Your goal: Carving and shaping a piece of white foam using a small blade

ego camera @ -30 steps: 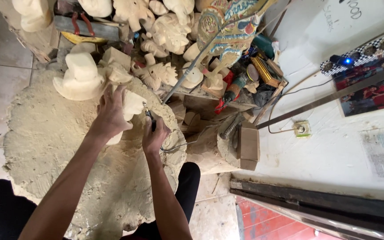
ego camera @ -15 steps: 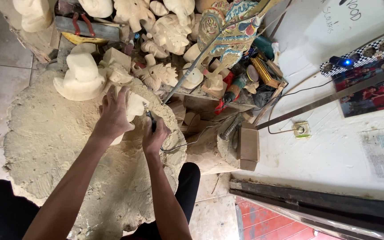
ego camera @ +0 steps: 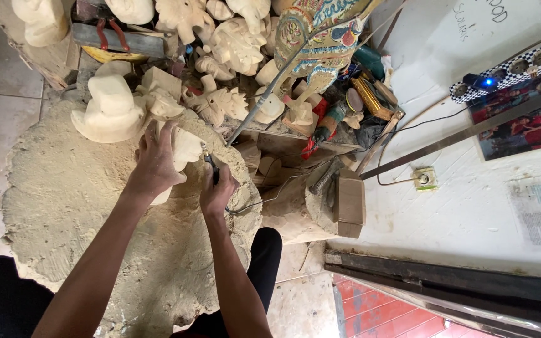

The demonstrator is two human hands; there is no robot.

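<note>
Right now your left hand (ego camera: 156, 164) is wrapped over a small pale wood carving (ego camera: 185, 150), pressing it down on the big dusty stump (ego camera: 64, 200) a little left of the middle of the frame. Your right hand (ego camera: 218, 191) is clenched around a thin dark carving tool (ego camera: 210, 164), and its tip touches the carving's right side. A thin cord (ego camera: 264, 200) trails off to the right from that hand. Just to the upper left sits a bigger pale hat-shaped carving (ego camera: 111, 109). Along the top of the frame lie many more pale carvings (ego camera: 236, 40) and a painted colourful figure (ego camera: 320, 37).
</note>
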